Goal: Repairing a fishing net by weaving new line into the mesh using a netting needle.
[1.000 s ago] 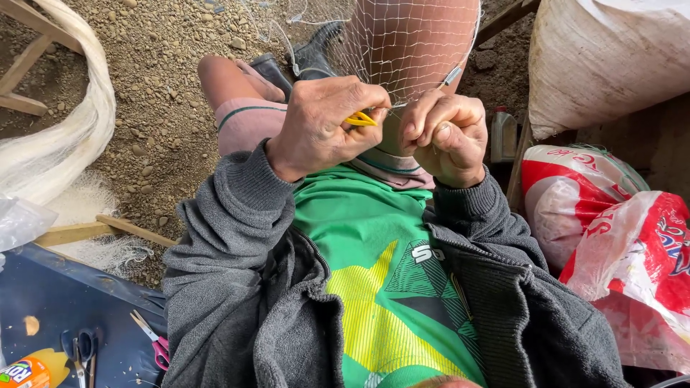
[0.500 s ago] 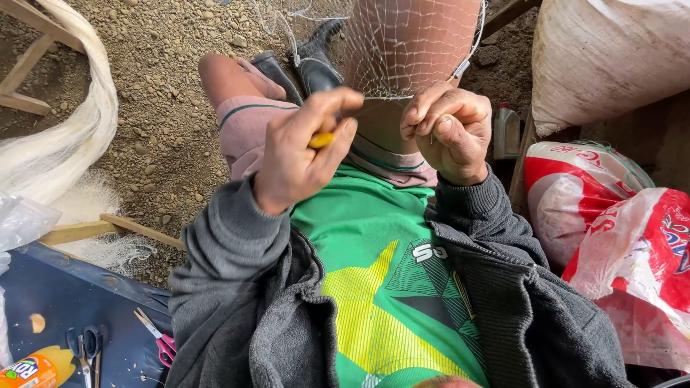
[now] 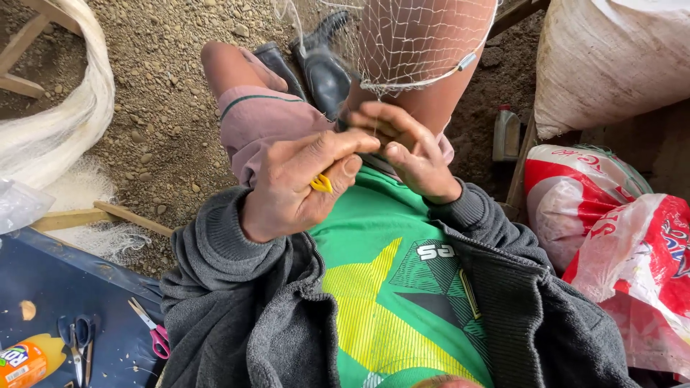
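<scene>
I sit with a white fishing net (image 3: pixel 420 43) draped over my right knee. My left hand (image 3: pixel 298 188) is closed around a small yellow netting needle (image 3: pixel 320 183), held close to my chest. My right hand (image 3: pixel 410 147) pinches the thin net twine just below the net's corded lower edge, fingers bent. The two hands nearly touch at the fingertips. I wear a grey jacket over a green and yellow shirt (image 3: pixel 392 287) and pink shorts.
Black boots (image 3: pixel 323 68) stand on the gravel ground ahead. A bundle of white net (image 3: pixel 54 122) lies at left over wooden sticks. Two pairs of scissors (image 3: pixel 147 327) and an orange bottle (image 3: pixel 25 363) rest on a blue surface. Sacks (image 3: pixel 611 57) and red-white bags (image 3: pixel 632 259) crowd the right.
My left hand has drawn the yellow needle back and down from the net toward my chest. My right hand has lowered slightly and opened its fingers a little while still pinching the twine.
</scene>
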